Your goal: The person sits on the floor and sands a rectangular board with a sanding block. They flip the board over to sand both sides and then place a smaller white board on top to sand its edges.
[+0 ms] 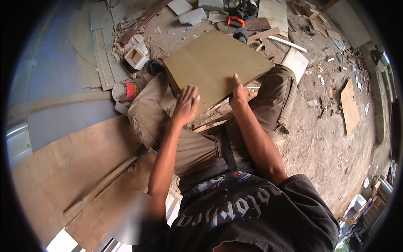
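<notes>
A large square wooden panel (214, 63), olive-brown and smooth on top, rests over my bent legs. My right hand (239, 90) grips its near right edge, thumb up on the top face and the other fingers hidden underneath. At the near left corner, my left hand (187, 104) lies with its fingers stretched out against the panel. The underside of the panel is out of sight.
Left of my legs stand a red-labelled can (124, 91) and a small open wooden box (136, 58). Beyond the panel lie an orange-handled saw (236, 21), a hammer (260, 44) and stone blocks (193, 17). Wood offcuts (349, 106) litter the dirt floor; sheets (71, 143) lean left.
</notes>
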`<act>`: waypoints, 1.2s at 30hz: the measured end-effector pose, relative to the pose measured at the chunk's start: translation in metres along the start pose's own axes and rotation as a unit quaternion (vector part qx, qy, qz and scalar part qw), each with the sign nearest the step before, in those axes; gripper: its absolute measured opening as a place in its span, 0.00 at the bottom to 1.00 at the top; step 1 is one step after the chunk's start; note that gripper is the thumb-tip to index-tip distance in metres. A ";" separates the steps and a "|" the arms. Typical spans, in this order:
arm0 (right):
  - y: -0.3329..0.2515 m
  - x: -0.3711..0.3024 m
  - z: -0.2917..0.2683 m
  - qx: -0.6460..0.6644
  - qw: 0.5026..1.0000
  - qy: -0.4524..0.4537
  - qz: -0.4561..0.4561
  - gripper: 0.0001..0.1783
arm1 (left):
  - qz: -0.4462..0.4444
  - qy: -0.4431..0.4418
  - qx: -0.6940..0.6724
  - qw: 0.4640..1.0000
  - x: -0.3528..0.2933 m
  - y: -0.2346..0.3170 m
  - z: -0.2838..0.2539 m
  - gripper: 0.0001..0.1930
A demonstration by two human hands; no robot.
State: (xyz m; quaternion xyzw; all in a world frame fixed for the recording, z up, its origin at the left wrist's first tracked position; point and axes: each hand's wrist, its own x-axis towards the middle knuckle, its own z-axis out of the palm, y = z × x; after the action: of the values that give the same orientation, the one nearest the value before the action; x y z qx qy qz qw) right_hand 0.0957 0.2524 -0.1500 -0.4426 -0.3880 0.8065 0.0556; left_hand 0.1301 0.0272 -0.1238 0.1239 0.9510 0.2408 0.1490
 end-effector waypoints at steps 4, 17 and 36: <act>-0.004 0.025 -0.016 -0.003 0.999 -0.011 0.046 0.32 | 0.043 -0.075 0.133 0.987 0.017 0.055 0.010 0.36; 0.014 0.029 -0.016 0.053 0.995 -0.066 0.051 0.29 | -0.303 -0.029 -0.090 0.948 0.009 -0.103 -0.027 0.32; -0.032 0.029 -0.013 0.034 0.970 -0.242 -0.014 0.27 | -0.106 0.415 -0.533 0.730 0.037 0.039 0.014 0.29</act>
State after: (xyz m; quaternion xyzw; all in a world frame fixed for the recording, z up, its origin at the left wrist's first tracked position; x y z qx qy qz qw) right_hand 0.0802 0.2950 -0.1521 -0.2268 -0.3688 0.9013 -0.0138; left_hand 0.1070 0.0777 -0.1247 -0.1896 0.6407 0.7182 -0.1944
